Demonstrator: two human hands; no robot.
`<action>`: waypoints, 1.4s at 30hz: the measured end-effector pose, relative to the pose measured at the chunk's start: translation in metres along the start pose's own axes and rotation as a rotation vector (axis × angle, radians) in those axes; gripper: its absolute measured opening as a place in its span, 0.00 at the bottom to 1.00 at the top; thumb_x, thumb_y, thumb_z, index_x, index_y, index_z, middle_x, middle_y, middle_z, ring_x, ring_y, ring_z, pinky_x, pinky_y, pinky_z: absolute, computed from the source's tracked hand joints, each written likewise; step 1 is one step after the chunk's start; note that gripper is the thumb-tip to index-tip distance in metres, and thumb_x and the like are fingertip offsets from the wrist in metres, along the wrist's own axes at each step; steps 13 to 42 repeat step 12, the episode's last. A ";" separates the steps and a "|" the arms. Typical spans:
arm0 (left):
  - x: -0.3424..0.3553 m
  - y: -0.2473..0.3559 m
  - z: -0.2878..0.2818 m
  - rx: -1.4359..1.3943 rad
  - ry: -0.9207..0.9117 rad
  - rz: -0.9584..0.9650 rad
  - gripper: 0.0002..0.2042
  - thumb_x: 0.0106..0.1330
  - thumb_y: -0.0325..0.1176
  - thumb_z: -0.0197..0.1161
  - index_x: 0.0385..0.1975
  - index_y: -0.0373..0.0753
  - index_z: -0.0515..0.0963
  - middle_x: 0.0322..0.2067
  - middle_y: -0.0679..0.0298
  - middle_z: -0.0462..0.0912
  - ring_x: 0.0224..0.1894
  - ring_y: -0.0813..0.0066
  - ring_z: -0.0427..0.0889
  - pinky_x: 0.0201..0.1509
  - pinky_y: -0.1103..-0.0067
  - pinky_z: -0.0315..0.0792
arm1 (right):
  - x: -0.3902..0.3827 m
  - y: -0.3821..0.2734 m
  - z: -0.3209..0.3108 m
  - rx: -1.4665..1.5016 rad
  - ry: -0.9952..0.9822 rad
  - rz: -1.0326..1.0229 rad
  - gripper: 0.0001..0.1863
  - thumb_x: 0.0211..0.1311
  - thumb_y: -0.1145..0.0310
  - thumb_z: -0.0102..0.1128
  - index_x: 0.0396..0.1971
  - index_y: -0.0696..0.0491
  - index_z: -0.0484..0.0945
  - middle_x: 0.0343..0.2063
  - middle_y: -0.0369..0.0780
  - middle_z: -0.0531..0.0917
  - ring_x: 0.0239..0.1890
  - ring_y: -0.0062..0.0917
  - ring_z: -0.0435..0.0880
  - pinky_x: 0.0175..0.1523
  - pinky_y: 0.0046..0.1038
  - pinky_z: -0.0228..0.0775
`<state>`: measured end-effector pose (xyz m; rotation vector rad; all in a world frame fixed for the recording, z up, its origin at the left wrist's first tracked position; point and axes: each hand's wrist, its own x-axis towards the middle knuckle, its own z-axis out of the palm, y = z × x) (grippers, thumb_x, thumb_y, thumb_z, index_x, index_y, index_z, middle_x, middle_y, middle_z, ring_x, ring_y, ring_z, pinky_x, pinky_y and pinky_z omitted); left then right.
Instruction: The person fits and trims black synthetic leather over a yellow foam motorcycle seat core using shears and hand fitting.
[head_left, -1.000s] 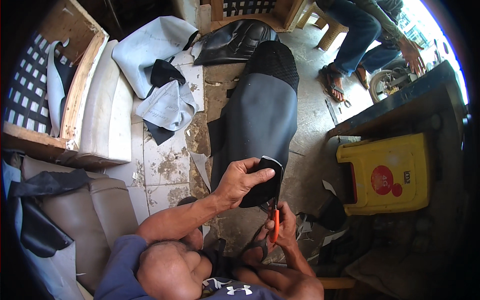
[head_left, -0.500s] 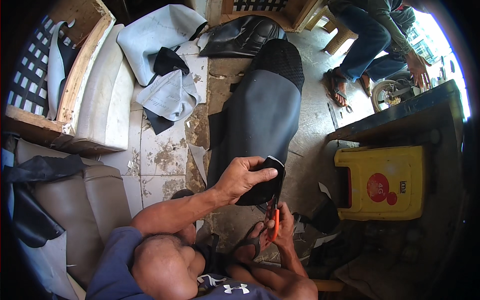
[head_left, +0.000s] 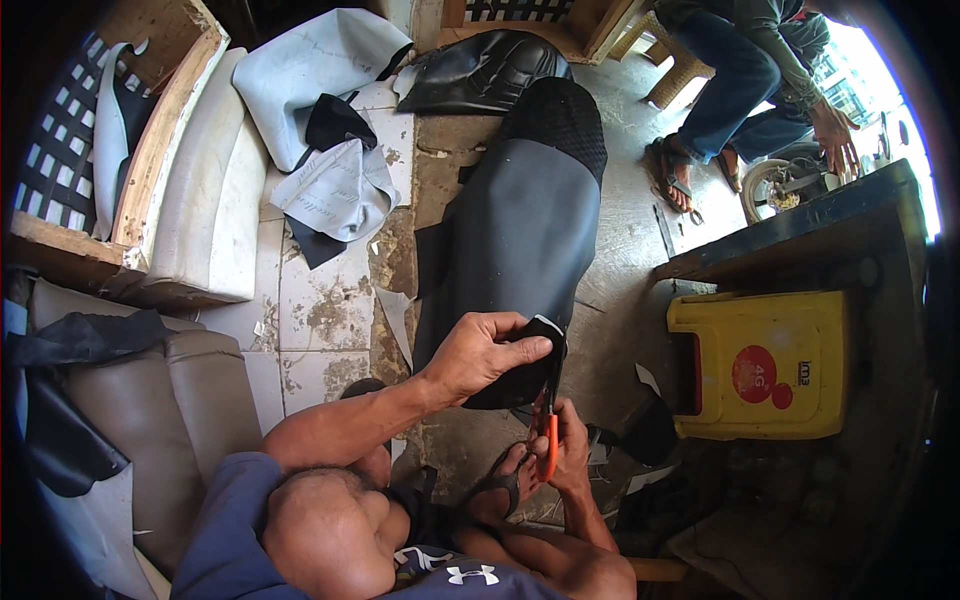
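Note:
A long black motorcycle seat (head_left: 525, 220) with a textured far end lies in front of me. My left hand (head_left: 480, 355) pinches the edge of its loose black cover (head_left: 520, 385) at the near end, thumb on top, with the pale underside showing along the fold. Just right of it and lower, my right hand (head_left: 570, 445) grips orange-handled scissors (head_left: 550, 445). Their dark blades point up along the right edge of the cover by my left fingers; where the tips end is hard to make out.
Pale vinyl sheets (head_left: 340, 190) and a black moulded cover (head_left: 485, 72) lie beyond. Cushions (head_left: 205, 190) and a wooden frame stand left. To the right are a yellow plastic stool (head_left: 765, 365), a dark bench (head_left: 800, 220) and another person's sandalled feet (head_left: 675, 175). Scraps litter the floor.
My right fingers and the scissors handles have shifted slightly, with more orange showing on the handles' left side. My left hand keeps its pinch on the cover, almost unmoved.

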<state>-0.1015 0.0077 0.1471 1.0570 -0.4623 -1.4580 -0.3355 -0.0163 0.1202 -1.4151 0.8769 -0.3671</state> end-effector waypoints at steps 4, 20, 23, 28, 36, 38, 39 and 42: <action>-0.001 0.003 0.005 0.080 0.004 -0.013 0.13 0.69 0.34 0.72 0.47 0.32 0.85 0.36 0.66 0.89 0.35 0.85 0.84 0.39 0.83 0.80 | 0.003 0.007 -0.004 0.032 0.023 -0.098 0.40 0.53 0.41 0.79 0.51 0.60 0.75 0.27 0.34 0.79 0.28 0.17 0.79 0.34 0.22 0.73; 0.001 0.000 -0.002 0.140 0.001 -0.013 0.13 0.69 0.35 0.71 0.47 0.34 0.86 0.37 0.65 0.89 0.36 0.85 0.84 0.42 0.83 0.80 | 0.000 0.029 -0.013 -0.011 -0.011 -0.097 0.42 0.55 0.35 0.74 0.51 0.59 0.76 0.27 0.33 0.78 0.28 0.16 0.78 0.34 0.22 0.72; 0.001 0.000 -0.002 0.140 0.001 -0.013 0.13 0.69 0.35 0.71 0.47 0.34 0.86 0.37 0.65 0.89 0.36 0.85 0.84 0.42 0.83 0.80 | 0.000 0.029 -0.013 -0.011 -0.011 -0.097 0.42 0.55 0.35 0.74 0.51 0.59 0.76 0.27 0.33 0.78 0.28 0.16 0.78 0.34 0.22 0.72; 0.001 0.000 -0.002 0.140 0.001 -0.013 0.13 0.69 0.35 0.71 0.47 0.34 0.86 0.37 0.65 0.89 0.36 0.85 0.84 0.42 0.83 0.80 | 0.000 0.029 -0.013 -0.011 -0.011 -0.097 0.42 0.55 0.35 0.74 0.51 0.59 0.76 0.27 0.33 0.78 0.28 0.16 0.78 0.34 0.22 0.72; 0.001 0.000 -0.002 0.140 0.001 -0.013 0.13 0.69 0.35 0.71 0.47 0.34 0.86 0.37 0.65 0.89 0.36 0.85 0.84 0.42 0.83 0.80 | 0.000 0.029 -0.013 -0.011 -0.011 -0.097 0.42 0.55 0.35 0.74 0.51 0.59 0.76 0.27 0.33 0.78 0.28 0.16 0.78 0.34 0.22 0.72; 0.001 0.000 -0.002 0.140 0.001 -0.013 0.13 0.69 0.35 0.71 0.47 0.34 0.86 0.37 0.65 0.89 0.36 0.85 0.84 0.42 0.83 0.80 | 0.000 0.029 -0.013 -0.011 -0.011 -0.097 0.42 0.55 0.35 0.74 0.51 0.59 0.76 0.27 0.33 0.78 0.28 0.16 0.78 0.34 0.22 0.72; 0.001 0.000 -0.002 0.140 0.001 -0.013 0.13 0.69 0.35 0.71 0.47 0.34 0.86 0.37 0.65 0.89 0.36 0.85 0.84 0.42 0.83 0.80 | 0.000 0.029 -0.013 -0.011 -0.011 -0.097 0.42 0.55 0.35 0.74 0.51 0.59 0.76 0.27 0.33 0.78 0.28 0.16 0.78 0.34 0.22 0.72; 0.001 0.000 -0.002 0.140 0.001 -0.013 0.13 0.69 0.35 0.71 0.47 0.34 0.86 0.37 0.65 0.89 0.36 0.85 0.84 0.42 0.83 0.80 | 0.000 0.029 -0.013 -0.011 -0.011 -0.097 0.42 0.55 0.35 0.74 0.51 0.59 0.76 0.27 0.33 0.78 0.28 0.16 0.78 0.34 0.22 0.72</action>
